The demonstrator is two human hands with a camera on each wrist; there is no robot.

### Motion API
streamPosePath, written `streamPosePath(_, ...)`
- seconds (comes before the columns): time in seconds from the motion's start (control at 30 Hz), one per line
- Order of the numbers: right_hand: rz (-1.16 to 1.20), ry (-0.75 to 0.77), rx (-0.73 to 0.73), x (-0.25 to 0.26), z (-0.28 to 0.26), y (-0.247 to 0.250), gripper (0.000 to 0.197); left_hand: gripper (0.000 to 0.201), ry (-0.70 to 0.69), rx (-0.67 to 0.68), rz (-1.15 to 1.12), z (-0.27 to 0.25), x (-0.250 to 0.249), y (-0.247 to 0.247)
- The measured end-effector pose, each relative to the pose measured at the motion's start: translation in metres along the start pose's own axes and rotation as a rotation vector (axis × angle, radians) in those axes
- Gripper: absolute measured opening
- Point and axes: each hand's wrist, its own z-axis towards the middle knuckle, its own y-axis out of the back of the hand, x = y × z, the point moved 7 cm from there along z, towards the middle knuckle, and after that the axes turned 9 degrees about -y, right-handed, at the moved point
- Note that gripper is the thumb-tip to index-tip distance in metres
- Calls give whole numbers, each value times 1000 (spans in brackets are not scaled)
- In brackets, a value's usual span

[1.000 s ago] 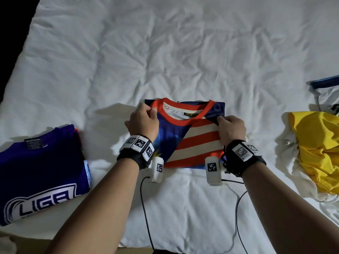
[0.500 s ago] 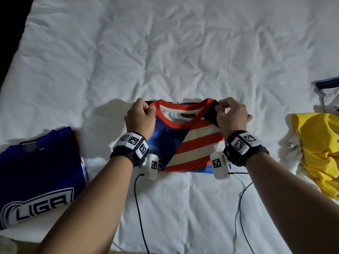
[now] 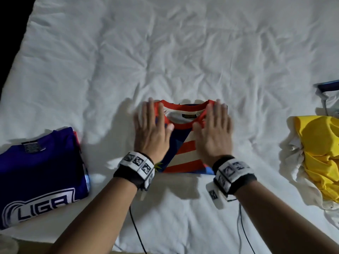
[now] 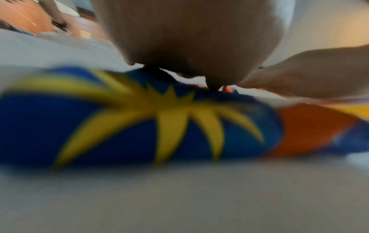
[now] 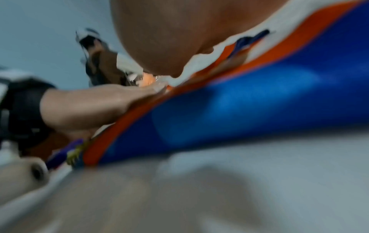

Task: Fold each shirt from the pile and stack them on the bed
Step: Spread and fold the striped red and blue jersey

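Both hands (image 3: 183, 132) lay spread flat on my folded red-collared blue striped jersey (image 3: 183, 153).
My left hand (image 3: 152, 132) sat nearer the folded purple shirt (image 3: 40, 173).

Black cables (image 3: 136, 230) trail across the near edge of the bed's white sheet. Past the bed's far left corner lies dark floor (image 3: 11, 33).

I see the folded shirt (image 3: 183, 149) lying mid-bed (image 3: 165, 52), my left hand (image 3: 152, 132) and right hand (image 3: 214, 134) flat on it. Another folded shirt (image 3: 40, 176) lies left, the unfolded pile (image 3: 321, 153) right.
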Motion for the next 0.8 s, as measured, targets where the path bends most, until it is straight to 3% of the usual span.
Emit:
streamPosePath(0.07,-163,128,94,-1,-19,-34,74,78,-110,121,76,-14,-10,-30)
streamPosePath(0.1,-206,116,105,-11,-20,-44,77,80,-112,140,107,-17,-6,-39)
streamPosePath(0.3,-271,14,104,-69,-9,-39,82,79,49,95,122,-19,18,-28)
streamPosePath(0.47,-226,128,94,-27,-41,-28,77,79,-76,125,101,-44,-14,-34)
streamPosePath(0.57,-159,62,151,-25,-57,-47,79,76,57,129,86,-57,-4,-33)
streamPosePath(0.63,-130,-4,169,-37,-60,-56,79,71,171,52,55,-66,5,-17)
streamPosePath(0.7,-125,-4,168,-41,-61,-57,79,53,276,-72,34,-80,13,1)
streamPosePath(0.8,-129,11,137,-37,-61,-54,79,29,441,-95,-55,-101,20,7)
